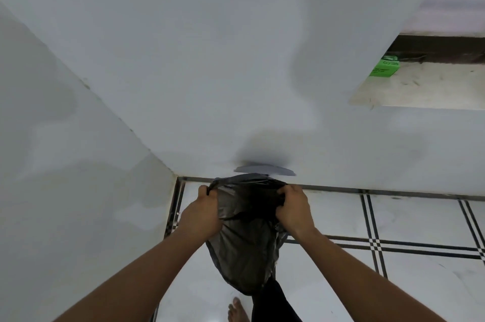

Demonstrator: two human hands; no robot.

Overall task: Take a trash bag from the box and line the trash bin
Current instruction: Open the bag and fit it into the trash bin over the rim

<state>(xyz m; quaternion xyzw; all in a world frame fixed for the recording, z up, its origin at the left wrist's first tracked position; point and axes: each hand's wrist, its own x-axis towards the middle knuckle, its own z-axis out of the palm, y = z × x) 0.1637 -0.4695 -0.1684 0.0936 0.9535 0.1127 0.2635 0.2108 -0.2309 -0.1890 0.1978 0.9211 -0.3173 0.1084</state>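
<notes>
Two hands hold a dark trash bag (246, 230) by its mouth: left hand (203, 212) grips one edge, right hand (294, 210) grips the opposite edge, stretching it open. Bag contents cannot be told. Beyond the bag, a grey bin rim (265, 170) shows against the wall. A green box (384, 65) sits in a wall recess (433, 85), well apart from the bag.

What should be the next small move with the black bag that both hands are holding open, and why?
Probably lower the black trash bag over the grey bin by the wall. The left hand and right hand already grip opposite sides of its mouth, spread open, while the bag hangs in the air. Only the bin's lid or rim shows behind the bag, so the alignment cannot be judged.
</notes>
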